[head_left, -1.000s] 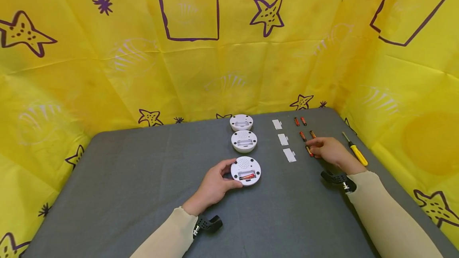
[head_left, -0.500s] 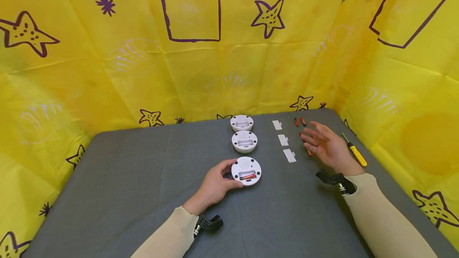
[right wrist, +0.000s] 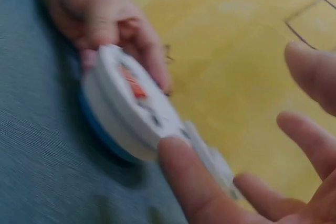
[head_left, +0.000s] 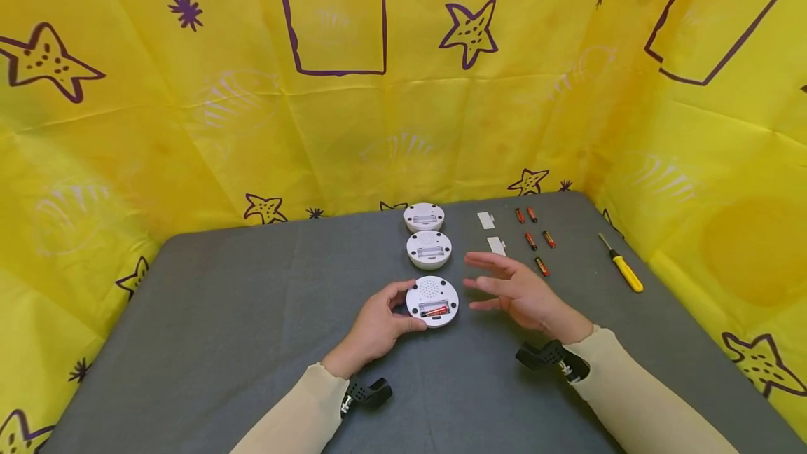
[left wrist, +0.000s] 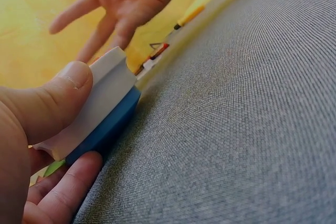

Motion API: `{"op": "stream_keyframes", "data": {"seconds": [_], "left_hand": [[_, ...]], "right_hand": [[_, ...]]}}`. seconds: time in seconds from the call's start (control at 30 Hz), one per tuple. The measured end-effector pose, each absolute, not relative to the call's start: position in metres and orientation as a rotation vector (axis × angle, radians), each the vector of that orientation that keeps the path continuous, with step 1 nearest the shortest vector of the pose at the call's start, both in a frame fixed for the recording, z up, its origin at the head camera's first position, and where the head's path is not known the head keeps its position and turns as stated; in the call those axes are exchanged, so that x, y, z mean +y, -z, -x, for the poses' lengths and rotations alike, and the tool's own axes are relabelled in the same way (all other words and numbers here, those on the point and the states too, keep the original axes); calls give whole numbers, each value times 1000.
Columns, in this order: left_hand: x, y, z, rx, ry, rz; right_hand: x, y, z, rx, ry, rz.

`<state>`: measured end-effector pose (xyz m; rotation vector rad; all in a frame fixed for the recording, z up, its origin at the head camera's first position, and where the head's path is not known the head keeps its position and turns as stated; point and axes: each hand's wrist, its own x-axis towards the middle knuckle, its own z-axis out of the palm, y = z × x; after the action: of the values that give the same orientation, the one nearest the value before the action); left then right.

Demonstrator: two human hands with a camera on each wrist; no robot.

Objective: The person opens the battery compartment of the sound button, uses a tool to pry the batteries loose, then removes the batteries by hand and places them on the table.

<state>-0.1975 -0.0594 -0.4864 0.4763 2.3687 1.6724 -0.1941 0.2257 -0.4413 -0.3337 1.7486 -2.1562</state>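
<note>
A round white battery-powered device point(head_left: 431, 293) with speaker holes lies bottom-up near the middle of the table, one red battery point(head_left: 435, 311) in its open compartment. My left hand point(head_left: 378, 321) grips its left rim between thumb and fingers. In the left wrist view its side point(left wrist: 100, 103) shows a white upper part over a blue lower part point(left wrist: 113, 124). Just right of the device hovers my right hand point(head_left: 520, 294), fingers spread and holding nothing. In the right wrist view a fingertip point(right wrist: 173, 150) overlaps the device's edge.
Behind stand two similar devices point(head_left: 429, 249) point(head_left: 424, 216) with bare compartments. White battery covers point(head_left: 496, 245) point(head_left: 485, 220) lie to their right, one more hidden by my right hand. Several loose batteries point(head_left: 542, 266) and a yellow-handled screwdriver point(head_left: 624, 268) lie farther right. Yellow cloth walls point(head_left: 340, 139) surround the table.
My right hand has left the loose batteries, spread its fingers and moved left beside the device. The batteries stay where they were. The left hand has kept its grip on the device.
</note>
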Motion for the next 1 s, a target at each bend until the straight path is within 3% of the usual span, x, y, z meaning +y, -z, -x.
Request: {"op": "stream_keyframes", "data": {"seconds": [0.4, 1.0], "left_hand": [[-61, 493, 199, 2334, -1677, -542], [-61, 491, 200, 2329, -1677, -550]], "right_hand": [[185, 463, 180, 2062, 1828, 382], [180, 469, 182, 2502, 1528, 471]]}}
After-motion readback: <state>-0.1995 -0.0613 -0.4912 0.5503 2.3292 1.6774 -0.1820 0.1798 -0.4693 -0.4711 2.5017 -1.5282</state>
